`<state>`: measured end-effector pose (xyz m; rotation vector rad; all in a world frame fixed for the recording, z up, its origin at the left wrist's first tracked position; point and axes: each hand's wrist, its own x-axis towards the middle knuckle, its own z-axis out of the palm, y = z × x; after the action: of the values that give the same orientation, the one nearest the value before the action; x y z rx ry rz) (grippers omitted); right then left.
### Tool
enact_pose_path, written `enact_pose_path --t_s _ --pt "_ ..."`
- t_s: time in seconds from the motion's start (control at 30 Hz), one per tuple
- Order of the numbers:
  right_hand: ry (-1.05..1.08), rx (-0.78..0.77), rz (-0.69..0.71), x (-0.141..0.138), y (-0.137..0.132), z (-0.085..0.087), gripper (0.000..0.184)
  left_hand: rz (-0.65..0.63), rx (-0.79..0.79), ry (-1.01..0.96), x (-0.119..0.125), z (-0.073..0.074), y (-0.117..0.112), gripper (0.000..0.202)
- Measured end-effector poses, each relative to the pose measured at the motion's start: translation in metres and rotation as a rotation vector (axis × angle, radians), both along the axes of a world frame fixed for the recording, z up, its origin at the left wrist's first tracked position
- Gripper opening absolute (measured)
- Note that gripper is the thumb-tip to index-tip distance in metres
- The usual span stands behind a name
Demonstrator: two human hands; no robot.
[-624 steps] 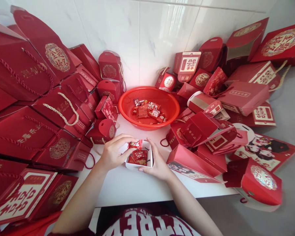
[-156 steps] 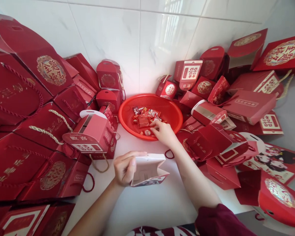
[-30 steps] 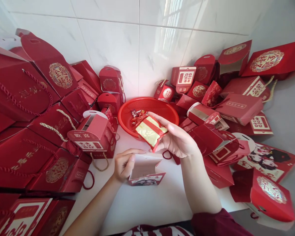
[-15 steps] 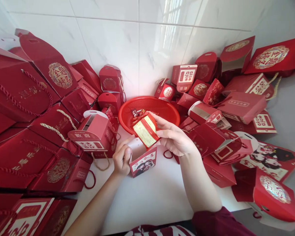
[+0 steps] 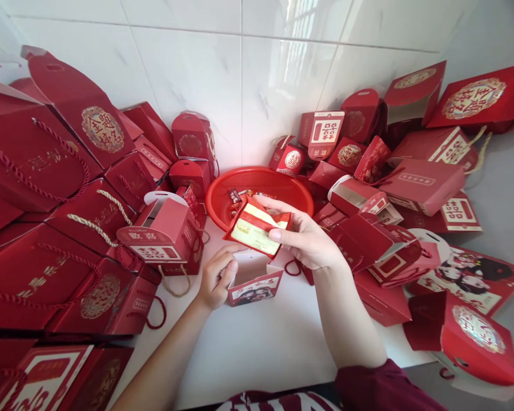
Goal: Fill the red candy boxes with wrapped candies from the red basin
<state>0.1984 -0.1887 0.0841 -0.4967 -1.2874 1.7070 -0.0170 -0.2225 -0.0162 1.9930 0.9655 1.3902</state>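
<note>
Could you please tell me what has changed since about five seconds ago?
The right hand has drawn back from the red basket and holds a wrapped packet over the open box. The left hand still grips that box; the basket stayed put.

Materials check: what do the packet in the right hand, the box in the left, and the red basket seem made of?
Packet: probably plastic film; glossy, crinkled edges. 
Box: likely printed card; thin, folded walls. 
Basket: apparently plastic; slight sheen, perforated wall.

Glossy tiled wall [image 5: 188, 74] with a bright, perhaps window-shaped reflection [image 5: 300, 28]; white table [image 5: 248, 348]
</note>
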Motion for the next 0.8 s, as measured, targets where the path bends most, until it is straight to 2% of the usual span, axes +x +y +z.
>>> enact_pose_path --t_s 0.23,0.4,0.53,0.7,0.8 --pt "-0.011 0.046 -0.031 0.0 0.002 -0.004 0.059 0.054 0.039 0.04 0.001 0.001 -0.001 0.033" --pt "-0.188 0.15 -0.021 0.006 -0.001 0.001 0.056 0.063 0.026 0.023 0.003 0.002 -0.001 0.036" --pt "-0.467 0.298 0.058 0.016 -0.006 0.011 0.049 0.01 0.053 0.002 0.002 0.0 0.001 0.027" --pt "-0.789 0.654 0.151 0.018 -0.013 0.016 0.051 -0.051 0.067 -0.008 -0.002 -0.007 0.004 0.028" --pt "-0.869 0.751 0.11 0.014 -0.018 0.013 0.052 -0.057 0.056 0.005 -0.003 -0.006 0.005 0.029"
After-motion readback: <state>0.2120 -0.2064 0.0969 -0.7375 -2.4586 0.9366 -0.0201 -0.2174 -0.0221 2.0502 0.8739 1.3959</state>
